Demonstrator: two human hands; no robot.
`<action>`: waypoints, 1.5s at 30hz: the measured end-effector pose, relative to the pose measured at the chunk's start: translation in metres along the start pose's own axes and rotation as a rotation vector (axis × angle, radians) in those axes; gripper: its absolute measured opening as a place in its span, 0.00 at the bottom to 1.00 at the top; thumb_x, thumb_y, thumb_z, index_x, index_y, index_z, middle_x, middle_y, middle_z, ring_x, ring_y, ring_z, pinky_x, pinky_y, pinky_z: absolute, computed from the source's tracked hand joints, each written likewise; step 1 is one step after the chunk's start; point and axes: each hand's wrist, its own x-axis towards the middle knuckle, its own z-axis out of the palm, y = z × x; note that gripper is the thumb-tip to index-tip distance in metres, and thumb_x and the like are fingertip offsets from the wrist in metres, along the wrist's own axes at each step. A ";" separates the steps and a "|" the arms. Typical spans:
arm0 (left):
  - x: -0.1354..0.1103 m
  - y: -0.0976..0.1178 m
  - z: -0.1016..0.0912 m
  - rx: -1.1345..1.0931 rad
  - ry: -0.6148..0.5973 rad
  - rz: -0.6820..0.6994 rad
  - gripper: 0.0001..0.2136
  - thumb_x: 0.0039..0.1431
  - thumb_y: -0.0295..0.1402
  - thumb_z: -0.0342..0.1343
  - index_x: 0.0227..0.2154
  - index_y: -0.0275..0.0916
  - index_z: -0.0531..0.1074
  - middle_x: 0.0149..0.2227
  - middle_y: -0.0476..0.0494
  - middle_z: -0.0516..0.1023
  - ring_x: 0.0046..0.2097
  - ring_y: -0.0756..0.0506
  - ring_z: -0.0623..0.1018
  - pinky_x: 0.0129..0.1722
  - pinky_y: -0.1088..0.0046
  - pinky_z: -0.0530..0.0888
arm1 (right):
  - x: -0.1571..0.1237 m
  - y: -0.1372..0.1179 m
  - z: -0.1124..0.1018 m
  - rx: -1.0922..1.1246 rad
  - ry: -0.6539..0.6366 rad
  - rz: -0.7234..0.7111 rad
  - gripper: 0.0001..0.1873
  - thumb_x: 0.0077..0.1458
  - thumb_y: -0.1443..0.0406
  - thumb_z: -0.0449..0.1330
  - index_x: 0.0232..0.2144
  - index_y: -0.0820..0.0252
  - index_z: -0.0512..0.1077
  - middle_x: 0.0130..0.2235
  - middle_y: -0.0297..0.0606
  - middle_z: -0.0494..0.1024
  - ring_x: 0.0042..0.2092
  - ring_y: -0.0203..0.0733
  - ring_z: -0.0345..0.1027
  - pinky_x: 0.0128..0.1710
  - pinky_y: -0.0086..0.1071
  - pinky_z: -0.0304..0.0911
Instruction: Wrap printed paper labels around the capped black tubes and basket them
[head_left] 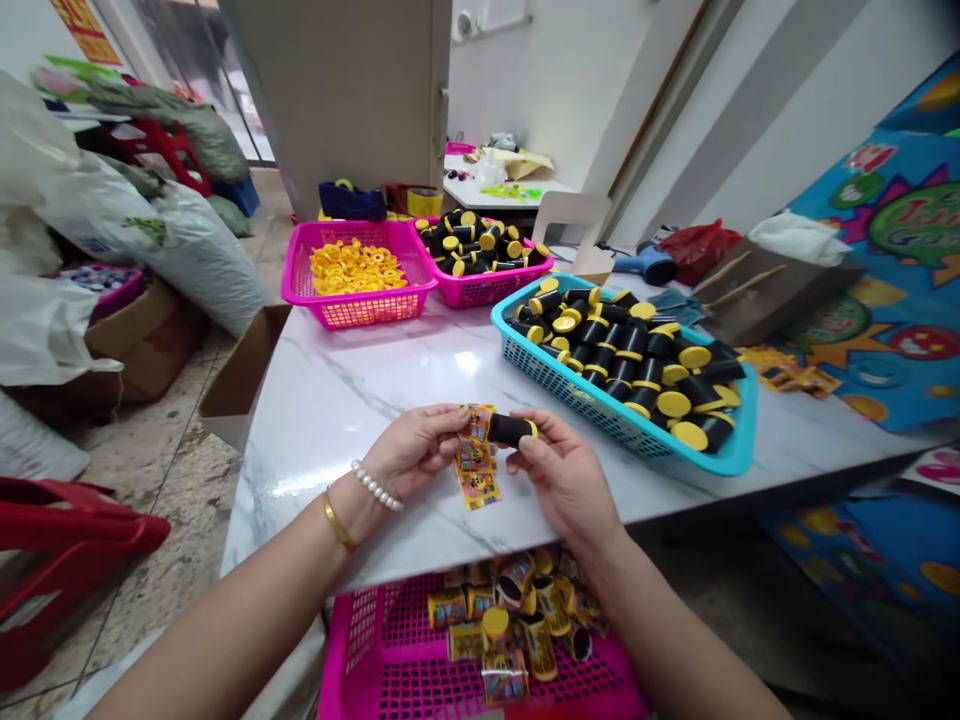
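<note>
Between thumb and fingers, my left hand pinches the upper end of a short strip of colourful printed labels, which hangs down over the table. My right hand grips a small black cylinder with a yellow cap by its capped end. The cylinder lies sideways, its bare black end against the top of the label strip; whether it is stuck to it I cannot tell. Below the table edge, a magenta basket holds several yellow-labelled cylinders.
A blue basket heaped with black, yellow-capped cylinders stands on the marble-patterned table at right. Behind are a magenta basket of yellow rings and another basket of cylinders. A red stool and white sacks are at left.
</note>
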 end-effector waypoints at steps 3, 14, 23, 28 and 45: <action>-0.001 0.001 0.002 -0.024 0.000 0.000 0.07 0.47 0.28 0.65 0.30 0.30 0.76 0.23 0.48 0.71 0.17 0.61 0.56 0.12 0.85 0.42 | -0.001 0.005 0.001 -0.091 0.042 -0.051 0.16 0.48 0.60 0.67 0.40 0.59 0.74 0.37 0.36 0.77 0.28 0.34 0.70 0.33 0.33 0.71; -0.004 -0.003 0.003 0.151 0.041 0.090 0.13 0.51 0.39 0.64 0.26 0.32 0.73 0.16 0.53 0.66 0.16 0.59 0.58 0.13 0.83 0.48 | -0.005 0.003 0.006 -0.298 0.012 -0.234 0.12 0.51 0.64 0.65 0.38 0.58 0.69 0.51 0.46 0.77 0.50 0.45 0.73 0.51 0.42 0.69; -0.004 -0.004 0.004 0.226 0.033 0.087 0.13 0.51 0.39 0.63 0.30 0.32 0.75 0.15 0.54 0.64 0.16 0.58 0.56 0.15 0.81 0.47 | -0.006 0.006 0.005 -0.293 -0.043 -0.257 0.12 0.52 0.66 0.65 0.38 0.56 0.67 0.50 0.44 0.77 0.47 0.44 0.75 0.48 0.41 0.70; -0.008 -0.002 0.005 0.404 0.162 0.274 0.15 0.53 0.42 0.61 0.34 0.33 0.76 0.17 0.53 0.67 0.18 0.57 0.60 0.17 0.81 0.52 | 0.000 0.004 0.005 -0.267 0.026 -0.323 0.13 0.51 0.64 0.66 0.40 0.57 0.71 0.42 0.39 0.79 0.42 0.42 0.75 0.45 0.39 0.71; -0.005 -0.005 0.002 0.579 -0.124 0.264 0.18 0.49 0.35 0.66 0.42 0.32 0.74 0.33 0.42 0.77 0.31 0.50 0.74 0.32 0.73 0.70 | -0.002 0.012 -0.006 -0.669 -0.059 -0.481 0.19 0.50 0.67 0.67 0.46 0.54 0.72 0.40 0.36 0.75 0.37 0.38 0.70 0.37 0.34 0.69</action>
